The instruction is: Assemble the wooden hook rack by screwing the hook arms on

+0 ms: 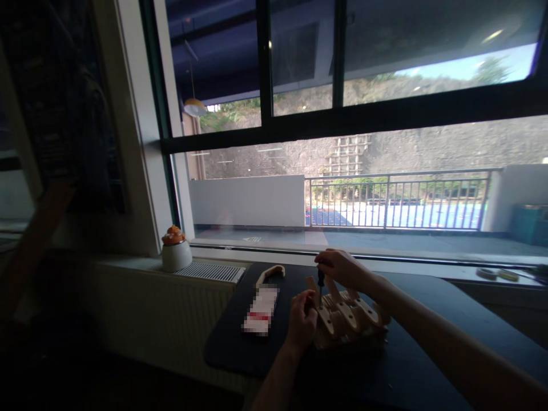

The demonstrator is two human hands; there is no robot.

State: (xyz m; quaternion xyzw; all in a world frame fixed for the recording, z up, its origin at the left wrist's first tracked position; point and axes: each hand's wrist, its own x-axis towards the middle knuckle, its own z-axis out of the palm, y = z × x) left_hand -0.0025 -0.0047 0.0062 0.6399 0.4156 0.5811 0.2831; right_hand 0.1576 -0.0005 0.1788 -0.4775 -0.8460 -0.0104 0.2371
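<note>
A wooden model of several curved, interlocking pieces (347, 321) rests on a dark table (240, 354) by a window. My right hand (342, 268) is closed round the top of a small dark-handled screwdriver (321, 285), held upright with its tip down on the model. My left hand (301, 325) is closed against the model's left side, fingers curled near the screwdriver's shaft. A loose curved wooden piece (269, 274) lies farther back on the table, apart from both hands.
A small white and red package (261, 311) lies left of the model. A white jar with an orange top (175, 251) stands on the radiator ledge. A tape roll (488, 273) lies on the sill at right. The table's rounded left edge is near.
</note>
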